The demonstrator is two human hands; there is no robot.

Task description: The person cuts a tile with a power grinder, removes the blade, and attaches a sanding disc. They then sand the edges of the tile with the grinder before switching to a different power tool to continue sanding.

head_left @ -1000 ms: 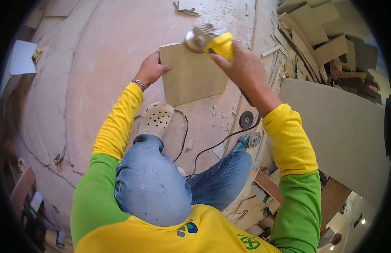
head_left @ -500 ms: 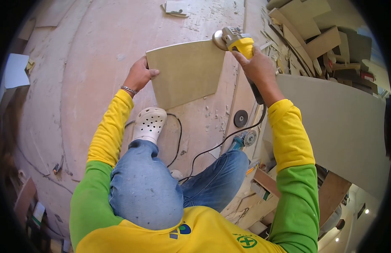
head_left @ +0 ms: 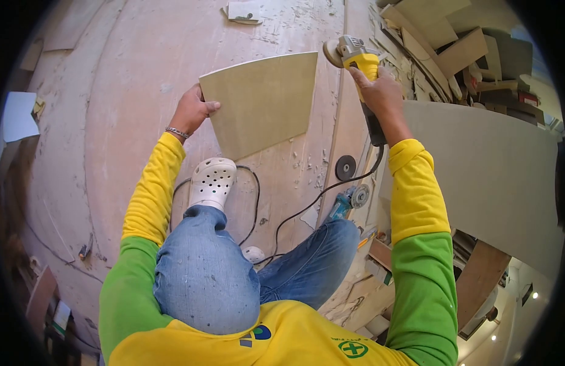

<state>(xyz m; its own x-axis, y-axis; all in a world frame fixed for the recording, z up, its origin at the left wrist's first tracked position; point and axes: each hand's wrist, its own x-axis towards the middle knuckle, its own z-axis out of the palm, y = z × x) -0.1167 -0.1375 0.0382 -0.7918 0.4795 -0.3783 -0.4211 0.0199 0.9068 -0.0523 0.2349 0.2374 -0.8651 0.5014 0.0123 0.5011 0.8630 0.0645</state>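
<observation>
My left hand (head_left: 195, 111) is closed on the left edge of a beige panel (head_left: 264, 104) with a curved top edge, its thumb on the near face. My right hand (head_left: 382, 93) grips a yellow and grey angle grinder (head_left: 363, 64) by its body. The grinder's round disc (head_left: 333, 53) is apart from the panel's top right corner, with a small gap between them. A black cord (head_left: 307, 211) runs down from the grinder's rear end.
A loose black disc (head_left: 345, 167) and a teal grinder (head_left: 341, 207) lie near my bent knee. My white clog (head_left: 213, 181) stands below the panel. A large grey sheet (head_left: 483, 177) lies at the right, with offcuts (head_left: 465, 55) piled above it.
The grinder in my right hand has moved right, and its disc has come away from the panel's corner. The panel and my left hand have shifted slightly left in view.
</observation>
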